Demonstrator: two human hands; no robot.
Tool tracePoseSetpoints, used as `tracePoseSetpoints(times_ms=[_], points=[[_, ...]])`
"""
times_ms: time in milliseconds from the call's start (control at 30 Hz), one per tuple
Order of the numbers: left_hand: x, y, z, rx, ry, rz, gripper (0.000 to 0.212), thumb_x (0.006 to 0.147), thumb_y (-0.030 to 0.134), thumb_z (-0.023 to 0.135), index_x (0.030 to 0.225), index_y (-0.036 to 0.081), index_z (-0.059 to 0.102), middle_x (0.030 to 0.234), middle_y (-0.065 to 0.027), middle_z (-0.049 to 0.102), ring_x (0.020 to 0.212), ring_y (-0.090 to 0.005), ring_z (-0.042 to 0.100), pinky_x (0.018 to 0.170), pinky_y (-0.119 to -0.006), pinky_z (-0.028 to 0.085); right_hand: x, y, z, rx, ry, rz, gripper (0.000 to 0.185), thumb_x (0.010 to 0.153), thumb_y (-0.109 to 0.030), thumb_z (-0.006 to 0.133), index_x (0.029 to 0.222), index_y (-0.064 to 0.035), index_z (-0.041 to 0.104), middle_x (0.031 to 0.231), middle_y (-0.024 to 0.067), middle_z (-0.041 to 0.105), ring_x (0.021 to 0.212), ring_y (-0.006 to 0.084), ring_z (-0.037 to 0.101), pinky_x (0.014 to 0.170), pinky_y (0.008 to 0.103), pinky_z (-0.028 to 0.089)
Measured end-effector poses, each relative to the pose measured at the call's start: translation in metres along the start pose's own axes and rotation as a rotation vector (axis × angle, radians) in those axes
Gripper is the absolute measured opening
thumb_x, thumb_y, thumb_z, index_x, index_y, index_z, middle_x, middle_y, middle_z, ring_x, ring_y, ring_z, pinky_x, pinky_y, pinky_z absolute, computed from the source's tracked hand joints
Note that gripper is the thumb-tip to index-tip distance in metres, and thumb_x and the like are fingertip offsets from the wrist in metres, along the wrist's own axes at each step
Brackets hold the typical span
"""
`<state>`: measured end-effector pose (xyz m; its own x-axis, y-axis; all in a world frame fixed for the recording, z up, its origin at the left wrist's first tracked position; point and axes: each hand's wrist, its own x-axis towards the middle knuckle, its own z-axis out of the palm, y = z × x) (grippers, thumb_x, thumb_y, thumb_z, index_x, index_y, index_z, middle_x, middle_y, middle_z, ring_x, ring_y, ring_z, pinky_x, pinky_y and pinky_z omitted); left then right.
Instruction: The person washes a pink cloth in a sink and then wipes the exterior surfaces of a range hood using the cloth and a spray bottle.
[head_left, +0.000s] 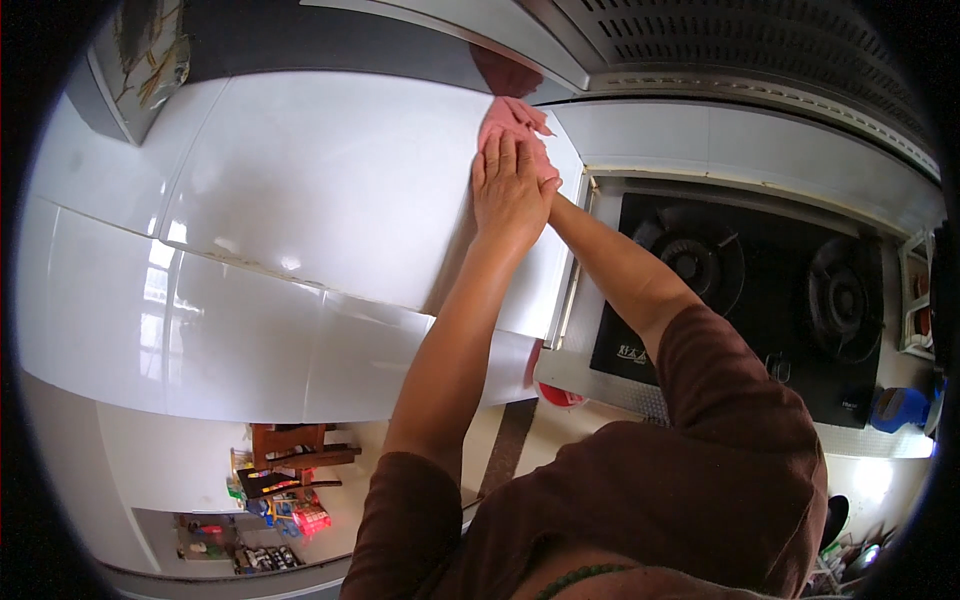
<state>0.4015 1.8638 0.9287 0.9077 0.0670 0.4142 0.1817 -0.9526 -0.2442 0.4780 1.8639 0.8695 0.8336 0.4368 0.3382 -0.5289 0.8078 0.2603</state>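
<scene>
A pink cloth (514, 118) is spread against the glossy white wall tile (322, 187), by the corner beside the stove. My left hand (512, 184) lies flat over the cloth's lower part, back of the hand showing and fingers pointing up. From the right, my right forearm reaches to the same spot; only the wrist edge of my right hand (561, 208) shows, and the rest is hidden beneath my left hand. A loose fold of the cloth sticks out past my fingertips. Its reddish reflection appears in the dark glossy panel (337, 49) above.
To the right is a black two-burner gas stove (772, 262) with a metal surround. A slotted range hood (720, 45) hangs above it. A red container (561, 396) stands below the stove's near edge. Wooden chairs (289, 454) and household items appear at lower left.
</scene>
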Motion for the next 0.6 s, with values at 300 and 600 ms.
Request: tracePoseSetpoints(times_ms=[300,600], points=[[0.029,0.008,0.029,-0.009,-0.063,-0.078,0.068,0.085,0.046,0.052,0.13,-0.004,0.042,0.139,-0.0175,0.036,0.135,-0.0309,0.022,0.111,-0.04,0.016,0.005,0.001,0.002,0.06,0.018,0.023,0.041,0.091,-0.032,0.043,0.124,-0.0068,0.045,0.123,0.0044,0.045,0.111,0.0158,0.041,0.094,0.028,0.034],[-0.021,-0.009,-0.082,0.117,0.111,-0.066,0.067,0.084,0.045,0.052,0.126,-0.007,0.045,0.139,-0.0174,0.036,0.135,-0.0318,0.021,0.11,-0.041,0.015,-0.015,0.046,0.051,0.118,-0.049,0.115,0.043,0.091,-0.034,0.043,0.124,-0.0063,0.045,0.124,0.0048,0.044,0.114,0.0162,0.039,0.095,0.0287,0.033]])
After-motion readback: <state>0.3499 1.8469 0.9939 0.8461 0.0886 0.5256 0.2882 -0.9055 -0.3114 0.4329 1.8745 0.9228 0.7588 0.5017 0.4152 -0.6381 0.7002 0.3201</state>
